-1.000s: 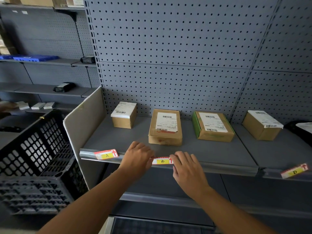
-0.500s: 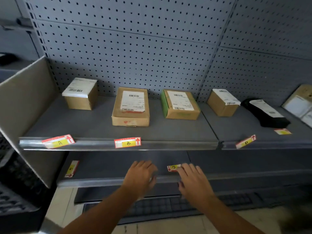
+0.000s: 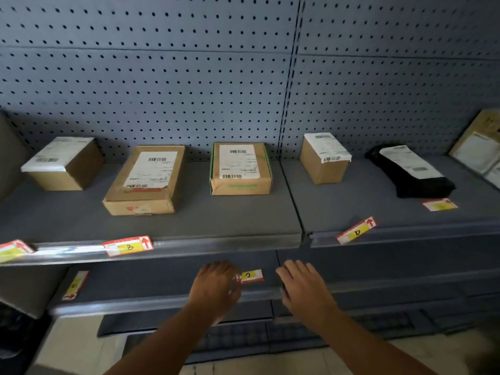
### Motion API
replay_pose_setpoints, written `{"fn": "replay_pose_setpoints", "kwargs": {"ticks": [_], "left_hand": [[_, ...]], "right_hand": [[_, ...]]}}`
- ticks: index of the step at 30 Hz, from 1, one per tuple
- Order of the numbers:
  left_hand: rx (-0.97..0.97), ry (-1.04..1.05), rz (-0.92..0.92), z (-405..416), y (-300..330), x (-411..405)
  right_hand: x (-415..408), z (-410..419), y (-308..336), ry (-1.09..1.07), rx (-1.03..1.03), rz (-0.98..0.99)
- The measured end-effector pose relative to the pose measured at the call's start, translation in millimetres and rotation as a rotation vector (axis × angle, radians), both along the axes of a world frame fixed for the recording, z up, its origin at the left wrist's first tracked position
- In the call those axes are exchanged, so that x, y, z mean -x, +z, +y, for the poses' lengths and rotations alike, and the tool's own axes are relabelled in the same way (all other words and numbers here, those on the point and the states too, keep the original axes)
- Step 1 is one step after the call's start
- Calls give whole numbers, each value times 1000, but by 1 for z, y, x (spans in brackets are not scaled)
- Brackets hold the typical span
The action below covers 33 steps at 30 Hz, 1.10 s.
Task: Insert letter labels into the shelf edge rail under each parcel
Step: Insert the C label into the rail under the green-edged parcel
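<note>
I'm pinching the C label [image 3: 251, 276] with my left hand [image 3: 216, 286] over the lower shelf [image 3: 151, 290]; my right hand [image 3: 303, 286] is hovering spread beside it.

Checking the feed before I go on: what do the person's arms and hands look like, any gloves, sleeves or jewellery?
Both are bare. The left hand and right hand wear no gloves, and no rings show on the fingers in view. Neither wrist carries a watch or band. The forearms run bare to the bottom edge of the picture, with no sleeve or cuff in view. No tape or markings show on them.
</note>
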<state>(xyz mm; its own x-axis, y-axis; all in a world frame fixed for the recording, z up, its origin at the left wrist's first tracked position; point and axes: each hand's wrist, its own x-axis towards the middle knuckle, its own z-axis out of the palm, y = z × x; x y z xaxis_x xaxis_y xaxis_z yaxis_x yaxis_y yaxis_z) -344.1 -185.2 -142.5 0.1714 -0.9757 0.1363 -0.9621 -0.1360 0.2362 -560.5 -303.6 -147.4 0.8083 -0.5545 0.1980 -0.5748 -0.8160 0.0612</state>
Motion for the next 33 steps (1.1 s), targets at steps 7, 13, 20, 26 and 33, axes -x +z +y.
{"fn": "replay_pose_setpoints", "kwargs": {"ticks": [7, 13, 20, 26, 33], "left_hand": [[-41, 92, 31, -20, -28, 11], [-115, 161, 70, -82, -112, -20], [-182, 211, 40, -95, -162, -23], [-217, 225, 94, -93, -166, -24], [-179, 523, 529, -71, -134, -23]], "right_hand": [[-6, -20, -31, 89, -134, -1], [-67, -74, -98, 92, -262, -23], [-89, -104, -139, -7, -690, 104], [-96, -112, -152, -129, -903, 149], [-77, -93, -158, -215, -1074, -114]]}}
